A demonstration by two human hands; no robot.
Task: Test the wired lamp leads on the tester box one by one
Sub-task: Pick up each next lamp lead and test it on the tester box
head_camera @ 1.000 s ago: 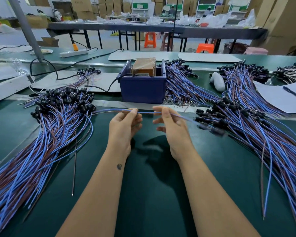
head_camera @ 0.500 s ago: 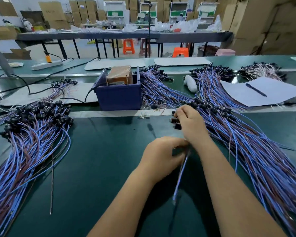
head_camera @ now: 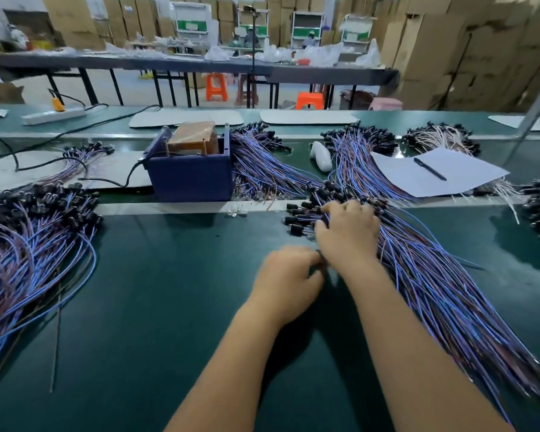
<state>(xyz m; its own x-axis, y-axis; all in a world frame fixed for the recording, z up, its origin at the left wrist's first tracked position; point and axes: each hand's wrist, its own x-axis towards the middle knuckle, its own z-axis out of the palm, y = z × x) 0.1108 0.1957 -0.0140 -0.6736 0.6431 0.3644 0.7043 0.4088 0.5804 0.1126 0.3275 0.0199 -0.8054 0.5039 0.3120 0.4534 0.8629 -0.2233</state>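
Two hands: right hand (head_camera: 348,229) fingers curled, grasping into right lead pile (head_camera: 434,291); left hand (head_camera: 289,280) clenched beside it, contents blurred. One tester box (head_camera: 189,179) behind, on desk (head_camera: 169,307). One pen (head_camera: 430,169).

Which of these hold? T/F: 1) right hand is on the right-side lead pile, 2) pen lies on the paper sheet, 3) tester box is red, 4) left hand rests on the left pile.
1) True: the right hand is on the right pile of leads.
2) True: the pen lies on the paper sheet.
3) False: the tester box is dark blue.
4) False: the left hand is at mid-table beside the right wrist, far from the left pile.
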